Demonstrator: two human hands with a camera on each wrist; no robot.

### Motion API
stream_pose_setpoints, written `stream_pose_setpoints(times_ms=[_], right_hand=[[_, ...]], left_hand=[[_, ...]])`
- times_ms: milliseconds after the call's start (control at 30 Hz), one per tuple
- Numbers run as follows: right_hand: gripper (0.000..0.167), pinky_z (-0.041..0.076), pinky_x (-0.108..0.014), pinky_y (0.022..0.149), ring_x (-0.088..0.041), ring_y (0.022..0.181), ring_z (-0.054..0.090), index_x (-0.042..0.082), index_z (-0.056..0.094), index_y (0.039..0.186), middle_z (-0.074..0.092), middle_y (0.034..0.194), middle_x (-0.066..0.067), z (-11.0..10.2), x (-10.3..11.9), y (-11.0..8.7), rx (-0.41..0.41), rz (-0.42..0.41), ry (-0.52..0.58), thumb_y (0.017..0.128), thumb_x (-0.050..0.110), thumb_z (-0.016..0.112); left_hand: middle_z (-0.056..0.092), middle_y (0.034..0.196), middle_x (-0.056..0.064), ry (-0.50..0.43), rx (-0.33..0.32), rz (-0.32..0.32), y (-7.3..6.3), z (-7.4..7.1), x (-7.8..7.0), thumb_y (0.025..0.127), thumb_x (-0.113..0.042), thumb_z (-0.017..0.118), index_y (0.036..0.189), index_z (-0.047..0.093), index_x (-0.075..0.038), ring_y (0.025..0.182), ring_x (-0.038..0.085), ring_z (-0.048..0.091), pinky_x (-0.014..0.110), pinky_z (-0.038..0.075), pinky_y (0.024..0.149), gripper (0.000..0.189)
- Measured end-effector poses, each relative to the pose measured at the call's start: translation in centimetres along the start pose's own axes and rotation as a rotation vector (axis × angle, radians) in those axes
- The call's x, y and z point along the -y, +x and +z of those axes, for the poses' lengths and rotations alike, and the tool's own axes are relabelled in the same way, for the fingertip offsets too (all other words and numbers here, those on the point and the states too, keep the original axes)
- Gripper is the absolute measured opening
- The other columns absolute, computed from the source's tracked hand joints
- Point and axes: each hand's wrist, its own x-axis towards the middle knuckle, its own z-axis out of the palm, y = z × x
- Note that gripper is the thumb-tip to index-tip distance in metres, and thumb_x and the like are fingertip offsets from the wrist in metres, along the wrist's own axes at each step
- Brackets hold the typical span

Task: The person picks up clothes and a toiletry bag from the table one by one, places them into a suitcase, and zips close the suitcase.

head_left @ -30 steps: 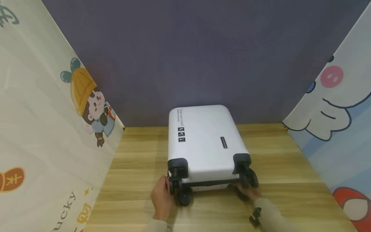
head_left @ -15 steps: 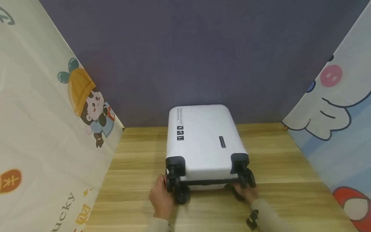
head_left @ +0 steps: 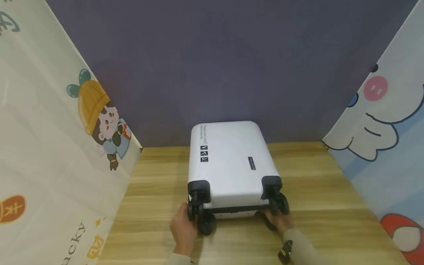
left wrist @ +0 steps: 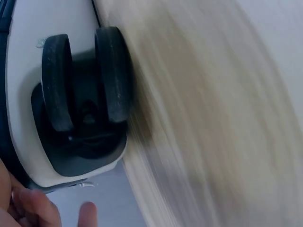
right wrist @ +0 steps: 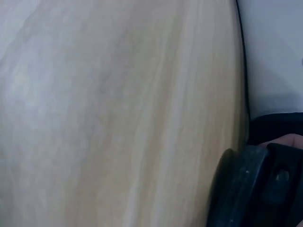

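A white hard-shell suitcase lies flat on the wooden surface, its wheel end toward me. Black corner guards carry its wheels, and dark stickers and lettering mark its top shell. At the near left corner my left hand grips the side beside the wheels; some fingers are hidden behind them. My right hand holds the near right corner, its fingers reaching in between the upper and lower wheels. In the left wrist view, a twin wheel shows with curled fingers below it. A wheel largely hides the fingers in the right wrist view.
The wood-grain surface extends on both sides of the suitcase. A dark grey wall stands right behind its far end. Cartoon-printed panels flank it, one on the left and one on the right.
The suitcase has shifted slightly to the left, both hands moving along with it. Their hold on the near corners looks the same.
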Motion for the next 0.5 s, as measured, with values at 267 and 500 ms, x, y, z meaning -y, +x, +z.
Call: stream_pose_setpoints(times_ms=[267, 500], right_hand=[[0.05, 0.057, -0.057, 0.074, -0.053, 0.095, 0.067, -0.007, 0.064, 0.102, 0.067, 0.103, -0.037, 0.5, -0.3, -0.1, 0.033, 0.141, 0.187, 0.087, 0.04, 0.074], [0.05, 0.056, -0.06, 0.077, -0.054, 0.097, 0.067, -0.005, 0.066, 0.1, 0.067, 0.104, -0.037, 1.1, 0.1, 0.2, 0.023, 0.173, 0.217, 0.084, 0.041, 0.077]], left_hand=[[0.061, 0.061, 0.008, -0.016, -0.119, -0.058, 0.4, 1.4, -1.0, 0.065, -0.005, 0.079, 0.076, 0.052, -0.011, 0.047, 0.035, 0.055, 0.039, 0.03, 0.042, 0.029], [0.065, 0.061, 0.011, -0.053, -0.193, -0.127, 0.2, 1.9, -1.3, 0.065, -0.001, 0.074, 0.078, 0.059, -0.008, 0.049, 0.036, 0.057, 0.044, 0.036, 0.044, 0.022]])
